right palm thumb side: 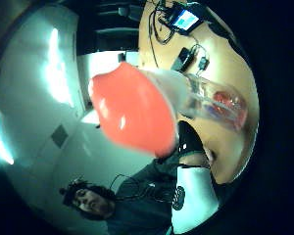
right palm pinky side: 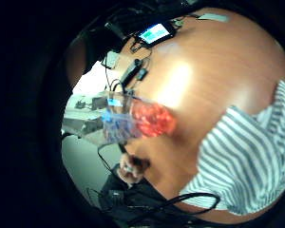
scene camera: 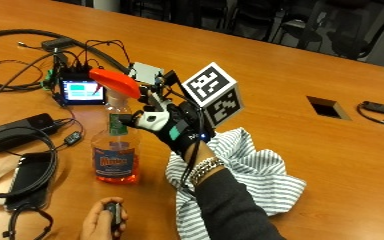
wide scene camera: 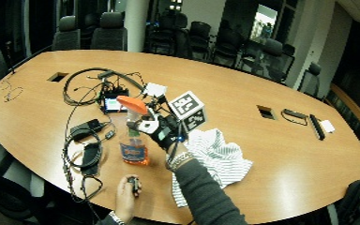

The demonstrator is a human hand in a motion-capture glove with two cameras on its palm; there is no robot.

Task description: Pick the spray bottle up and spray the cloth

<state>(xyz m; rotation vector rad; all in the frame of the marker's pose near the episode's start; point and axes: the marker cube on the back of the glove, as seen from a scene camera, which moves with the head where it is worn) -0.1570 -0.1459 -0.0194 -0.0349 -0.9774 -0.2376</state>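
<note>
So there's one spray bottle, clear plastic with an orange trigger head, orange liquid pooled in the lower part and a blue label on the front, standing upright on the wooden surface with the gloved right hand curled around its neck just under the head. One grey-and-white striped cloth lies crumpled at about 3 o'clock from the bottle, near it but not touching. The bare left hand sits at roughly 6 o'clock from the bottle, gripping one small dark gadget.
</note>
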